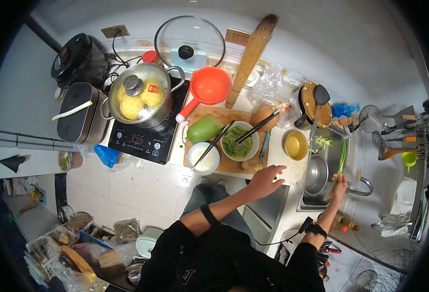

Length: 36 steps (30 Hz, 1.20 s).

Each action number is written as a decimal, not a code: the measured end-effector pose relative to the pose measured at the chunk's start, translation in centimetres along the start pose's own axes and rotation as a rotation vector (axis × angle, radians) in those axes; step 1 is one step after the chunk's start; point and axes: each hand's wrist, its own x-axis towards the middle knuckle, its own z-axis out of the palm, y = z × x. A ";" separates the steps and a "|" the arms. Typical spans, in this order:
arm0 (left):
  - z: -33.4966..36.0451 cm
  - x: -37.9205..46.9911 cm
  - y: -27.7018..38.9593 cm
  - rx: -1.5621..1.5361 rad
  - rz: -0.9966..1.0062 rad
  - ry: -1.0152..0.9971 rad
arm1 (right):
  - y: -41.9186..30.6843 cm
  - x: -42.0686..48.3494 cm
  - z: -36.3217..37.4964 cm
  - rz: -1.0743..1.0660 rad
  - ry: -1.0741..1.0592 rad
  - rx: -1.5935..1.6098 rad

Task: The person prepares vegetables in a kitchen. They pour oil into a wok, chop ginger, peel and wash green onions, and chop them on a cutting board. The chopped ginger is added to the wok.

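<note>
My right hand (339,185) grips a bunch of green scallions (342,157) over the sink (334,133), their stalks pointing away from me. A metal basin (316,174) sits in the sink, with pale vegetable scraps (323,143) beyond it. My left hand (267,181) hovers near the front right corner of the wooden cutting board (232,166), fingers apart and holding nothing visible. On the board stand a bowl of chopped greens in liquid (240,144) with black chopsticks (256,128) and a bowl of white contents (202,157). A teal-handled peeler or knife (265,144) lies beside them.
A lidded pot (141,96) with yellow food rests on the induction cooker (145,144). Around the board are a green gourd or melon (204,129), an orange ladle (210,85) and a gold bowl (296,145). The faucet (364,188) curves beside my right hand.
</note>
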 end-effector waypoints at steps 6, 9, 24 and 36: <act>-8.1 -2.2 -0.4 0.119 -0.111 0.234 | -0.7 -0.7 4.2 -0.012 0.297 -0.602; -12.3 -3.1 -0.8 0.225 -0.081 0.408 | -3.1 -1.4 6.4 -0.025 0.155 -0.303; -17.5 -3.0 -6.9 0.725 -0.255 0.561 | -8.5 -5.4 15.6 0.059 0.181 0.048; -23.6 -12.2 -12.3 0.224 -0.572 0.619 | -11.8 -12.9 31.8 0.290 -0.601 -0.095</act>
